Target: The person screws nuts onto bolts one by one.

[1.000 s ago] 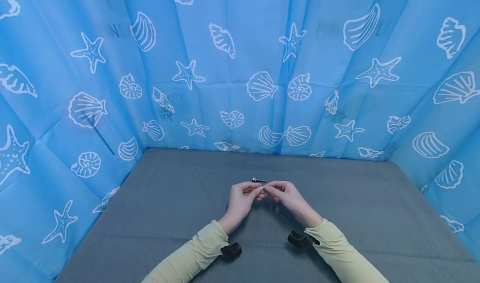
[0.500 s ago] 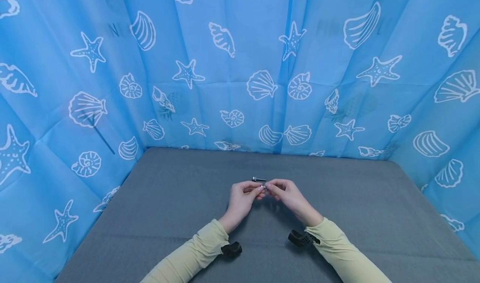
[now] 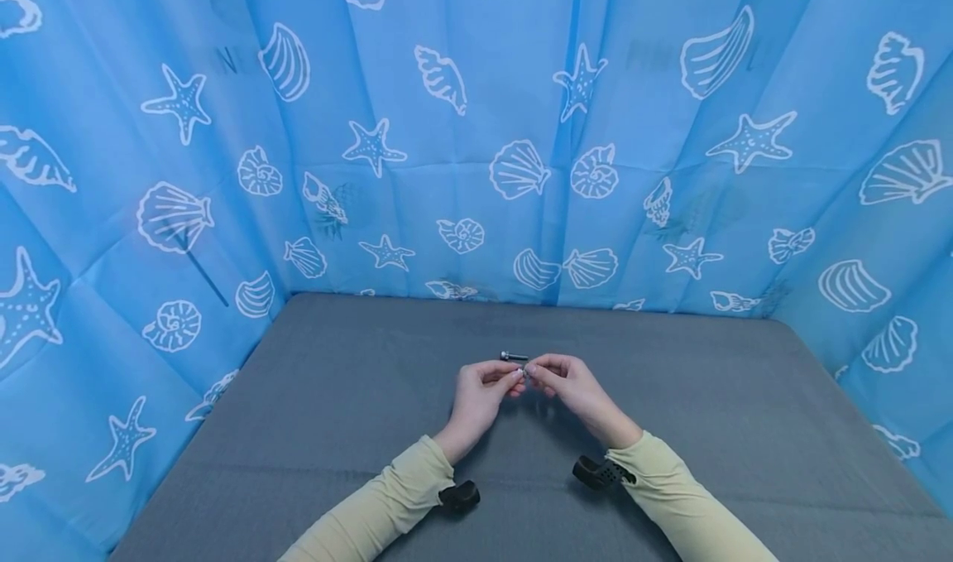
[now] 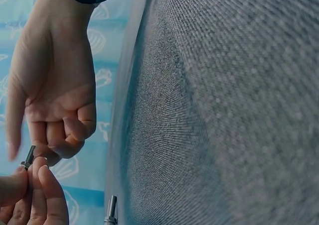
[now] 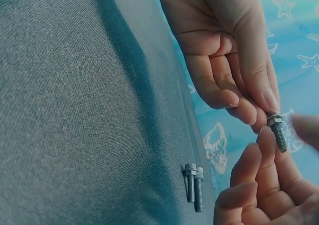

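My left hand [image 3: 476, 401] pinches a small metal bolt [image 5: 280, 138] by its head end between thumb and fingers, with the threaded shaft sticking out toward my right hand. A hex nut [image 5: 274, 120] sits on it, up close to the left fingertips. My right hand [image 3: 577, 392] is close by; in the right wrist view its fingers are loosely bent and a fingertip is at the bolt. Its thumb is blurred and stands apart from the shaft. The left wrist view also has the bolt [image 4: 30, 157] between the hands.
Two more bolts [image 5: 194, 185], each with a nut near the head, lie side by side on the grey cloth-covered table [image 3: 372, 363], just beyond the hands. A blue curtain [image 3: 476, 132] with white shells surrounds the table. Black wrist cameras [image 3: 459, 497] hang below both sleeves.
Both hands stay in almost the same place. The right fingertips shift slightly at the bolt; the bolts on the table have not moved.
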Motion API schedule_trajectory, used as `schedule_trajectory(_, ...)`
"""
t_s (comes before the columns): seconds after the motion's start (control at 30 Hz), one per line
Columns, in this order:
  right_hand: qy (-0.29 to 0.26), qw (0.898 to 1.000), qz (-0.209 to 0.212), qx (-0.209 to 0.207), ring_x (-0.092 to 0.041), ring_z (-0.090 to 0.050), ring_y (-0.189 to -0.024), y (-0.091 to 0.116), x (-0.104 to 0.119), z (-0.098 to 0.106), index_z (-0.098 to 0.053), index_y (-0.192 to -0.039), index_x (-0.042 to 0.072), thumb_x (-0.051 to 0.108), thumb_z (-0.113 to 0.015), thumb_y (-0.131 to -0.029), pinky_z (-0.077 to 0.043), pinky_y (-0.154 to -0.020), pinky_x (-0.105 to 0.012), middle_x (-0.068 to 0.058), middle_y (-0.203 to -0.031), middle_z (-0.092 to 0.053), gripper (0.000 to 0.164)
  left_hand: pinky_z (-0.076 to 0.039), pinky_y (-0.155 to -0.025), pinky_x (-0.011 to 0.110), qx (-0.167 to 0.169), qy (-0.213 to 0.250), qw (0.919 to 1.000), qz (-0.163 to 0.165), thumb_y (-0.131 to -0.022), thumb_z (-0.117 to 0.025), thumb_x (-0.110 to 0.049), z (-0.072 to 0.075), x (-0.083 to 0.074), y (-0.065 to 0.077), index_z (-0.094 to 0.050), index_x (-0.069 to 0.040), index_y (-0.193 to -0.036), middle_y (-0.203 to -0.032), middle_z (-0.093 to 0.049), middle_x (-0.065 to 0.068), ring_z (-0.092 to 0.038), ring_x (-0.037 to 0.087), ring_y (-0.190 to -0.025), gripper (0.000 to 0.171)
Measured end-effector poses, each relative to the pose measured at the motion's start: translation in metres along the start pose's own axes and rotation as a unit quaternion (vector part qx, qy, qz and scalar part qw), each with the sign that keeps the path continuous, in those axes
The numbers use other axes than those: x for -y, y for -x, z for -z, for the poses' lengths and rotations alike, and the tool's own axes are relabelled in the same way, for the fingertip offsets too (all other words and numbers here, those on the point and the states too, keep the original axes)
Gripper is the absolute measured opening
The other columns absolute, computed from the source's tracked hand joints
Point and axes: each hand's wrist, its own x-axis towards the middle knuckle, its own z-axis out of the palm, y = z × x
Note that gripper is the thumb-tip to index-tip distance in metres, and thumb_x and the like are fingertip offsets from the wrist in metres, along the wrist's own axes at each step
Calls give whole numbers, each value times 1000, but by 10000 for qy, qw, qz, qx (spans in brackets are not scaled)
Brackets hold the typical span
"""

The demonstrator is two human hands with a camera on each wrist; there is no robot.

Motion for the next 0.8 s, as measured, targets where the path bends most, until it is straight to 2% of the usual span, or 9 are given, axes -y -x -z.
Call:
schedule_trajectory(0.3,90,9999,91,88,-30,-53,-79,2,2,-2,-63,-112,-3,23,-60,-97,-47,-69,-34,-15,-95,-64,30,-56,-74,47,-5,-4,10000,-46,-90,-62,6,0,0,1,-65,15,-103,-93,-67,28,-64,48,-85,16)
schedule_trajectory(0.47,56,9998,25,178,-25,-54,-77,2,3,-3,-64,-108,-4,25,-56,-98,-46,-69,-34,-13,-87,-61,31,-55,-75,47,4,64,10000,-13,-89,-61,8,0,-1,1,-65,16,-102,-94,-66,31,-63,49,-85,16)
schedule_trajectory(0.6,-166,9997,-28,191,-21,-54,-76,2,3,-3,-61,-109,-5,23,-56,-98,-47,-70,-34,-11,-87,-60,31,-55,-75,49,-9,83,10000,-11,-90,-60,8,0,-1,1,-65,17,-103,-94,-65,33,-63,51,-85,16)
schedule_trajectory(0.8,-148,9997,22,196,-23,-51,-74,1,1,-2,-61,-111,-5,21,-59,-97,-44,-69,-33,-8,-84,-58,30,-55,-74,48,-57,57,10000,-56,-90,-60,8,-1,0,1,-65,16,-102,-93,-66,32,-63,50,-84,16)
